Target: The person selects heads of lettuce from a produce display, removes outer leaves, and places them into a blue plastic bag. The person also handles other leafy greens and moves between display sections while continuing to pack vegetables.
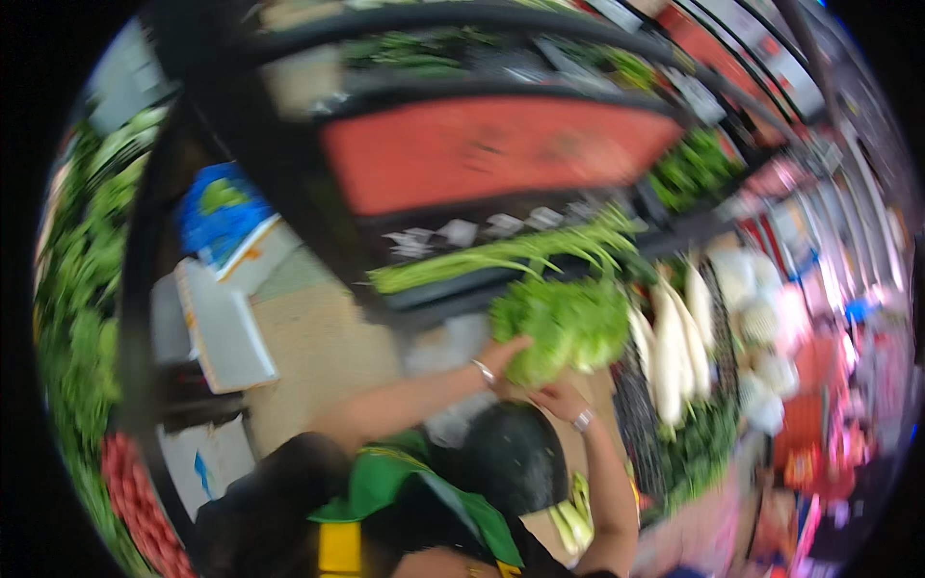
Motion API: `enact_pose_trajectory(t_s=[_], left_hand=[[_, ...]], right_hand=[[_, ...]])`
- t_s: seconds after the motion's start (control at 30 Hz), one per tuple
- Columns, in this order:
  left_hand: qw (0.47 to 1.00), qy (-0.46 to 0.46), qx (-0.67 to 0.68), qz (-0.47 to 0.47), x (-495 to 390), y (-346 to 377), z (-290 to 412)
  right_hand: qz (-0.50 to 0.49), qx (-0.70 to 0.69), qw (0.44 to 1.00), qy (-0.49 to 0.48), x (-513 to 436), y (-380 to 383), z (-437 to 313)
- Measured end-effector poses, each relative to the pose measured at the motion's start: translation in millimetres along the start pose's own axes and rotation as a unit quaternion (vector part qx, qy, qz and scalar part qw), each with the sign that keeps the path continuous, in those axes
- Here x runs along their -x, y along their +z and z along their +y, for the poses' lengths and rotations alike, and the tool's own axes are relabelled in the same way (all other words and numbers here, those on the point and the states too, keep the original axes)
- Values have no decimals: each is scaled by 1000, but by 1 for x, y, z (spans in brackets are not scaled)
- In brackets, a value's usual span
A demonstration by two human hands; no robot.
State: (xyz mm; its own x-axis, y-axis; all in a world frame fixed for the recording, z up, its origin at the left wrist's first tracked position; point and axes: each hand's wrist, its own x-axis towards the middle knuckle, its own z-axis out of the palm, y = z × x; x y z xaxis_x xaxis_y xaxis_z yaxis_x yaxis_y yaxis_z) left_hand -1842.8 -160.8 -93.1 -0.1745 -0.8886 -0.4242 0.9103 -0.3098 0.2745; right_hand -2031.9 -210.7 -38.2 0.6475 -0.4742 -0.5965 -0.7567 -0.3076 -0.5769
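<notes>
A bunch of bright green leaf lettuce (564, 325) is held out in front of me, its frilled leaves facing away. My left hand (498, 365) grips its left side. At the lower edge, my right hand (560, 399) has its fingers closed around the stem end, partly blurred. Both wrists carry a bracelet or watch. Just beyond the leaves lies a long row of thin green stalks (498, 253) on the display rack. Below my hands is a large dark rounded object (513, 462), its kind unclear, close against my green apron (390, 473).
White radishes (672, 347) and dark leafy greens (697, 448) lie at the right, with pale round vegetables (759, 325) beyond. A red panel (498, 152) spans the rack. At left are a white foam box piece (224, 325), a blue bag (224, 209) and reddish produce (141, 498).
</notes>
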Motion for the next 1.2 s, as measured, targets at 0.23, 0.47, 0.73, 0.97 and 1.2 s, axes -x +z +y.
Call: enact_pose_trajectory(t_s=[0.23, 0.47, 0.73, 0.97, 1.2], left_hand=[[980, 61, -175, 76, -13, -31, -27], [971, -57, -232, -9, 96, -7, 39], [975, -47, -219, 9, 234, -77, 161], [984, 51, -167, 38, 324, -171, 273], [959, 179, -105, 193, 434, -301, 409]], right_hand=[[10, -158, 986, -46, 37, -20, -55], [-142, -124, 973, -132, 65, -38, -219], [-210, -25, 937, -277, -20, 56, -279], [-211, 10, 936, -282, -124, 157, -386], [-177, 84, 926, -323, -242, 218, -501]])
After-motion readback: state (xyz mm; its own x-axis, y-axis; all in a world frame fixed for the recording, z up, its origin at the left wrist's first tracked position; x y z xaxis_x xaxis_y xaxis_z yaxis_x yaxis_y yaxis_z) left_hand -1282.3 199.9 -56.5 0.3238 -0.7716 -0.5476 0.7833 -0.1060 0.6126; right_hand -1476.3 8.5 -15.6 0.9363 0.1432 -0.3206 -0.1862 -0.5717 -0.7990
